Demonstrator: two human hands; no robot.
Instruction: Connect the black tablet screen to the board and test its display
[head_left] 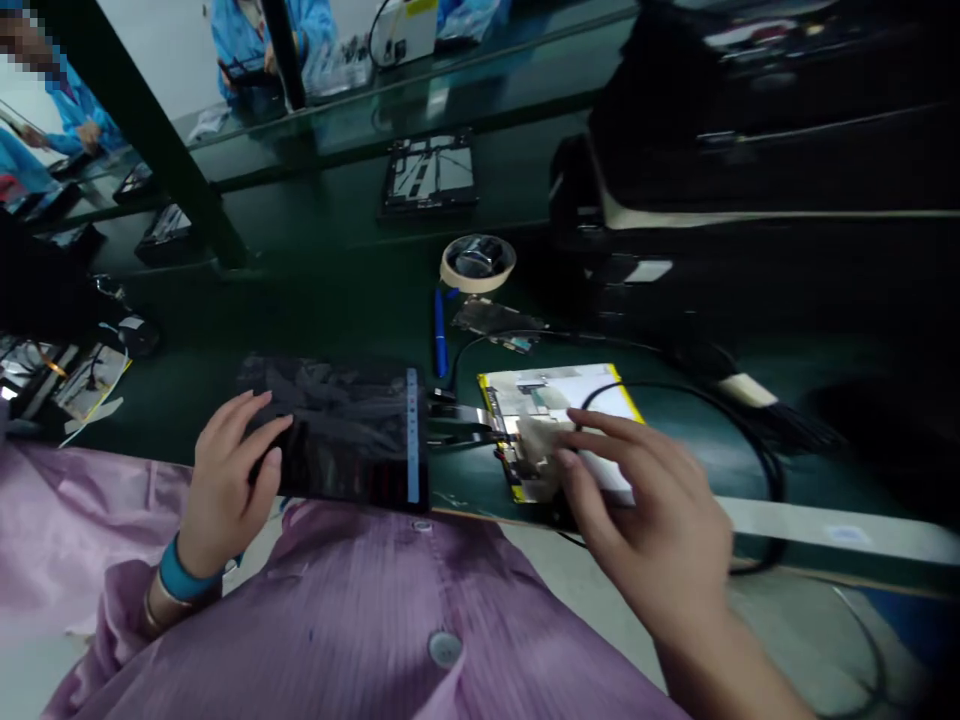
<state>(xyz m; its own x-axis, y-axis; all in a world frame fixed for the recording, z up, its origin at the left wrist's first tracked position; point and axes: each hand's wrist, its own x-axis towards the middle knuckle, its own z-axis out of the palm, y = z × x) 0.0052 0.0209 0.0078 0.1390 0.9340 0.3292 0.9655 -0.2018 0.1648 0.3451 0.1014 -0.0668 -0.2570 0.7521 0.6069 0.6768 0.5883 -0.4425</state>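
My left hand (229,490) lies at the left end of a dark glossy screen panel (345,440), its fingers spread over the panel's edge. A blue strip (412,435) runs down the panel's right side. To the right is an opened tablet-like device (592,400) with a white back, yellow edges and exposed circuitry. Over it, my right hand (645,510) has its thumb and fingers drawn together beside a blurred, pale translucent piece (536,445); whether they pinch it is unclear. Tweezers (469,435) lie between panel and device, partly hidden.
Behind are a blue pen (440,335), a tape roll (478,264) and a loose circuit board (499,320). Black cables (750,440) curl across the right. Another opened device (431,170) sits on the shelf at the back. Co-workers in blue (315,30) work beyond it.
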